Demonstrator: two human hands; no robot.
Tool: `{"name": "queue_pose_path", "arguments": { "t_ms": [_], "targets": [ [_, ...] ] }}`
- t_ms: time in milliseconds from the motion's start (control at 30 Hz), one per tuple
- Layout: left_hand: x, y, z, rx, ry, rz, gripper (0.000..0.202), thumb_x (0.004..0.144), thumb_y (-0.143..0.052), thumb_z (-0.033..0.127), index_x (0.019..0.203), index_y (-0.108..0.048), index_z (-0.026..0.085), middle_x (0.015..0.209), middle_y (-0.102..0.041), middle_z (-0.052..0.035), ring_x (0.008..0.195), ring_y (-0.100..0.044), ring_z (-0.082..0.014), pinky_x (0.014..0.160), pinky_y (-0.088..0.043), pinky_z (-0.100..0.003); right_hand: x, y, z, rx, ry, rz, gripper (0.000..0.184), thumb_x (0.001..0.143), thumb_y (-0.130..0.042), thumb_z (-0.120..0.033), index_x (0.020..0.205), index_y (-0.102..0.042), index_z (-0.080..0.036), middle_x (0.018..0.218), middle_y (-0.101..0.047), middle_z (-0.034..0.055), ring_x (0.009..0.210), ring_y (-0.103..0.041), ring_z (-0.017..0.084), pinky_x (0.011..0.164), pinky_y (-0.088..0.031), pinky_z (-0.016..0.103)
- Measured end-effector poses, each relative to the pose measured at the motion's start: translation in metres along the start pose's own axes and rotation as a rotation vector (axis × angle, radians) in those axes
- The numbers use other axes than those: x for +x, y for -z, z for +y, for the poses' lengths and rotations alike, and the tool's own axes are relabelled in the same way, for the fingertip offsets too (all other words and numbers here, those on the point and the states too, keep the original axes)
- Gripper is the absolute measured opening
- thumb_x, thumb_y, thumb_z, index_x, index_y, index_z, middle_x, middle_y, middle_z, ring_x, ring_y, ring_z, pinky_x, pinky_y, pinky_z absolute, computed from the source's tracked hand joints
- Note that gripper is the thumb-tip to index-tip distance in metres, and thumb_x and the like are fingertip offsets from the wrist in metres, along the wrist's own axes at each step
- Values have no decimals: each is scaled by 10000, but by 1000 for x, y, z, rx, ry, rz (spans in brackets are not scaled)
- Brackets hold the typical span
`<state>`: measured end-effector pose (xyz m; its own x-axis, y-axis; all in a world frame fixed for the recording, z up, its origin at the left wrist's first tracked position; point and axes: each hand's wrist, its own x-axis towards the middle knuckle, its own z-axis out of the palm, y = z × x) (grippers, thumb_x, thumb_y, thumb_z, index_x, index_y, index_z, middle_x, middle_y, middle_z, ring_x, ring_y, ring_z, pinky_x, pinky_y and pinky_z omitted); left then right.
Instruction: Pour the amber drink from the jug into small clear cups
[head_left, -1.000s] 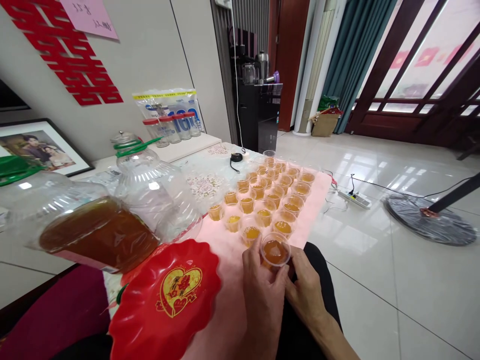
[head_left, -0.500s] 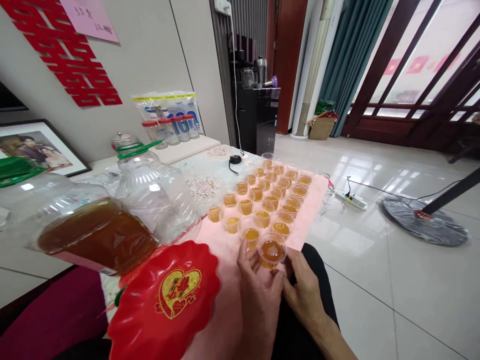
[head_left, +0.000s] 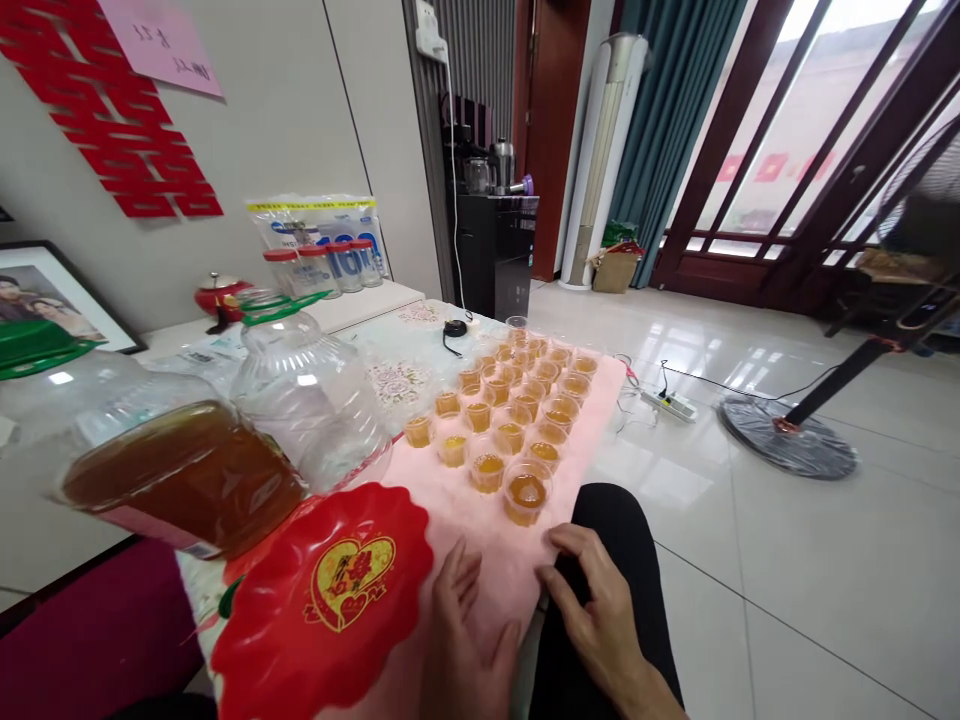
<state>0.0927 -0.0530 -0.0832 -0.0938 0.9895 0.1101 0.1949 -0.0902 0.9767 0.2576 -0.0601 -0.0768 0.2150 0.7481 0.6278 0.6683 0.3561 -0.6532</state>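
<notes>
Several small clear cups of amber liquid stand in rows on a pink cloth (head_left: 487, 560). The nearest cup (head_left: 526, 492) stands at the front of the rows, free of both hands. My left hand (head_left: 461, 640) rests on the cloth below it, fingers loosely spread and holding nothing. My right hand (head_left: 596, 610) lies beside it at the cloth's right edge, fingers curled lightly on the fabric over my dark trouser leg.
A red scalloped plate (head_left: 330, 595) with a gold heart lies at the left. Behind it are a big plastic jar of amber liquid (head_left: 172, 470) and an empty clear jar (head_left: 307, 395). On the tiled floor stand a fan base (head_left: 787, 445) and a power strip (head_left: 670, 403).
Both hands have set the front cup down on the pink cloth, let go and drawn back toward me. The camera has tilted up slightly.
</notes>
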Motion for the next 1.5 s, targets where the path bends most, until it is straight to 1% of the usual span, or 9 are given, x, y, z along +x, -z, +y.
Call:
{"name": "queue_pose_path", "arguments": {
  "t_ms": [133, 267, 333, 500, 667, 800, 1033, 1267, 1500],
  "targets": [
    [-4, 21, -19, 33, -99, -38, 596, 869, -621, 293, 1444, -485, 210, 1392, -654, -172, 1266, -693, -325, 1084, -594, -564, -5, -10, -21, 29, 80, -105, 194, 1022, -622, -275, 1199, -648, -199, 1131, -701, 40, 989, -700, 174, 814, -633, 362],
    [-1, 31, -31, 30, -77, -127, 611, 866, -634, 274, 1455, -491, 200, 1389, -669, -171, 1301, -691, -320, 1097, -603, -537, -5, -23, -34, 10, 146, -212, 203, 1022, -623, -288, 1204, -655, -204, 1125, -704, 40, 989, -695, 177, 817, -629, 367],
    [0, 31, -33, 19, -62, -148, 615, 881, -605, 265, 1477, -467, 204, 1416, -655, -174, 1323, -678, -309, 1112, -592, -543, -4, -26, -37, -19, 155, -246, 185, 1018, -627, -285, 1180, -663, -203, 1111, -705, 37, 986, -691, 178, 822, -624, 374],
    [-2, 24, -27, 21, -57, -71, 525, 928, -551, 318, 1437, -486, 205, 1353, -677, -162, 1251, -704, -299, 1089, -594, -567, -6, -25, -38, -88, 157, -272, 178, 1013, -629, -265, 1176, -659, -199, 1115, -702, 35, 994, -687, 181, 840, -619, 385],
    [-6, 18, -27, -18, -32, -26, 490, 951, -524, 359, 1415, -497, 206, 1316, -680, -144, 1231, -699, -287, 1079, -595, -531, -9, -27, -37, -128, 182, -253, 175, 1019, -611, -255, 1180, -654, -203, 1127, -700, 37, 994, -686, 179, 837, -621, 381],
    [-10, 15, -29, -17, -14, -19, 503, 942, -517, 364, 1403, -515, 164, 1307, -685, -160, 1238, -693, -287, 1092, -586, -499, -9, -27, -35, -105, 216, -231, 221, 1037, -561, -230, 1242, -642, -205, 1126, -699, 42, 989, -690, 178, 820, -623, 368],
    [-19, 15, -24, -103, 48, 4, 516, 896, -551, 317, 1388, -570, 165, 1339, -695, -180, 1256, -700, -280, 1099, -589, -470, -2, -26, -35, 20, 279, -219, 205, 1018, -579, -211, 1208, -654, -206, 1085, -712, 40, 938, -701, 175, 751, -626, 338],
    [-36, 34, -15, -127, 67, 63, 491, 990, -546, 514, 1347, -573, 177, 1278, -738, -188, 1172, -752, -278, 997, -646, -425, 0, -39, -56, 140, 224, -304, 155, 1057, -555, -263, 1165, -645, -197, 1027, -714, 20, 871, -707, 136, 723, -630, 294],
    [-30, 50, -16, -28, 32, 51, 516, 993, -577, 550, 1351, -568, 178, 1273, -753, -165, 1162, -761, -260, 965, -664, -391, -4, -63, -46, 34, 90, -330, 207, 1029, -629, -372, 1114, -665, -187, 894, -677, -17, 747, -657, 118, 674, -592, 294]
  ]
}}
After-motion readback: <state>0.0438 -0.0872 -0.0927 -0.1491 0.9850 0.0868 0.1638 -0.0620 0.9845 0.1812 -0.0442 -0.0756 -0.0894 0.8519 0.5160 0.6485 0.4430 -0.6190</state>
